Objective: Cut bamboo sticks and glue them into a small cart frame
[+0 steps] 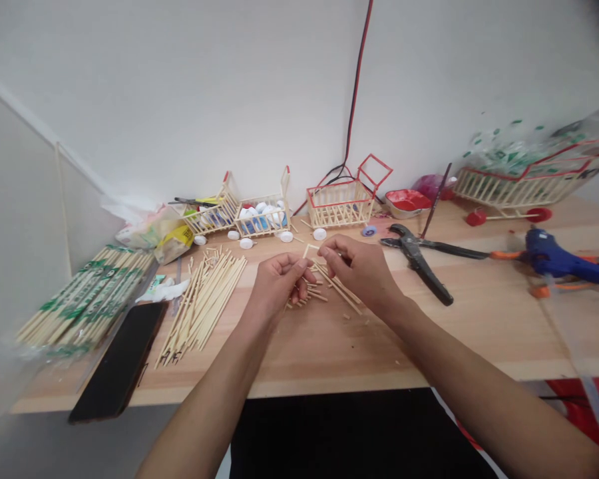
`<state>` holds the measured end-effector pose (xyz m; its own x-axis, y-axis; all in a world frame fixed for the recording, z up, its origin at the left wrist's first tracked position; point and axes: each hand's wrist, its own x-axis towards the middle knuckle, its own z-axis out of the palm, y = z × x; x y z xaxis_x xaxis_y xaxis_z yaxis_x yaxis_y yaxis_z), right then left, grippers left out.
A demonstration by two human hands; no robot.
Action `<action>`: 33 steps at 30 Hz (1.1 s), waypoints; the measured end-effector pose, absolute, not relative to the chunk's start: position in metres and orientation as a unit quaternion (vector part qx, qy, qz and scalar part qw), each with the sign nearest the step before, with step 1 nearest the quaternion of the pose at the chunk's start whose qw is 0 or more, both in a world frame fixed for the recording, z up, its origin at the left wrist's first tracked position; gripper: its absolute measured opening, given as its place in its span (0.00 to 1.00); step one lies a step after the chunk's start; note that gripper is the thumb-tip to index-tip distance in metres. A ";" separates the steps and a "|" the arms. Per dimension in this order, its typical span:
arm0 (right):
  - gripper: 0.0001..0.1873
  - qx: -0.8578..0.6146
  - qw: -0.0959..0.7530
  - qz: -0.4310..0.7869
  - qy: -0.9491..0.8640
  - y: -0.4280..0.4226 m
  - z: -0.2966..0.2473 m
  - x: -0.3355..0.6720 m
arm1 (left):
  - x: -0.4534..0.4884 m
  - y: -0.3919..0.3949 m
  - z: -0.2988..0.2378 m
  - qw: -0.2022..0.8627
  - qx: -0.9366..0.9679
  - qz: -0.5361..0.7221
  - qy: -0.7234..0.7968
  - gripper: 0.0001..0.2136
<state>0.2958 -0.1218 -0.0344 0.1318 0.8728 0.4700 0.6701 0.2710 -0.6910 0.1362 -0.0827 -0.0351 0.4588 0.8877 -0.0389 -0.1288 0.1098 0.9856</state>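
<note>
A small piece of pale wooden sticks meeting at a corner (309,249) shows between my two hands, above the tabletop. My left hand (281,281) pinches its near end between thumb and fingers. On the other side, my right hand (355,265) has its thumb and fingers closed at the piece's right end; the fingers hide most of what they grip. Short cut sticks (315,293) lie on the table beneath my hands, along with a few longer sticks (343,293) by the right wrist.
Loose sticks (209,299), wrapped chopsticks (94,299) and a dark phone-like slab (122,362) lie left. Behind stand miniature stick carts (262,218), one red-rimmed (340,206), and a red paint dish (408,201). Pliers (419,263), a blue glue gun (549,253) and a larger cart (509,193) are right.
</note>
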 end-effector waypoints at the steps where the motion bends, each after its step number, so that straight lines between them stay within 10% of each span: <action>1: 0.09 -0.594 0.463 0.110 -0.649 -0.122 -0.034 0.296 | 0.136 -0.083 -0.035 0.658 0.545 0.384 0.350 0.12; 33: 0.08 -0.587 0.463 0.109 -0.655 -0.122 -0.035 0.296 | 0.137 -0.083 -0.033 0.649 0.557 0.377 0.355 0.12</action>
